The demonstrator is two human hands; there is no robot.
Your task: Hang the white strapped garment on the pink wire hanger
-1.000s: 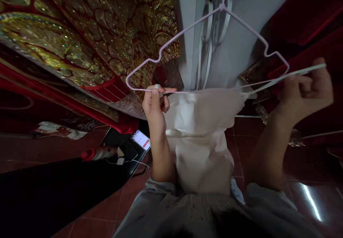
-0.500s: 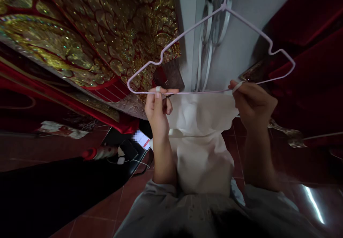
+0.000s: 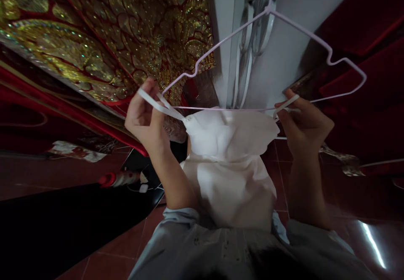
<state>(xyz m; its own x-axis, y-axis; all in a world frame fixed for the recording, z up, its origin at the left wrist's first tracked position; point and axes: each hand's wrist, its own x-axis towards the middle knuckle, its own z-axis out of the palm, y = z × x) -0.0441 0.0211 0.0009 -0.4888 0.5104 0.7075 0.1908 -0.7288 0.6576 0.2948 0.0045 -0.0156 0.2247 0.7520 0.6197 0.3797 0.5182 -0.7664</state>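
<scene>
A pale pink hanger (image 3: 232, 31) hangs in front of me. Below its lower bar is a white garment (image 3: 232, 175) with thin straps. My left hand (image 3: 147, 114), at the hanger's left end, has its fingers closed on the left strap (image 3: 164, 108), which is drawn out to the left of the garment. My right hand (image 3: 304, 122) pinches the right strap (image 3: 286, 104) near the right part of the lower bar.
Gold sequinned red fabric (image 3: 110, 32) hangs at the left, dark red cloth (image 3: 372, 74) at the right. A grey panel with metal scrollwork stands behind the hanger. A black surface at the lower left holds a red-capped bottle (image 3: 118, 179).
My left hand has moved left and slightly up, off the bar, stretching the left strap outward. The hanger and my right hand have shifted slightly right.
</scene>
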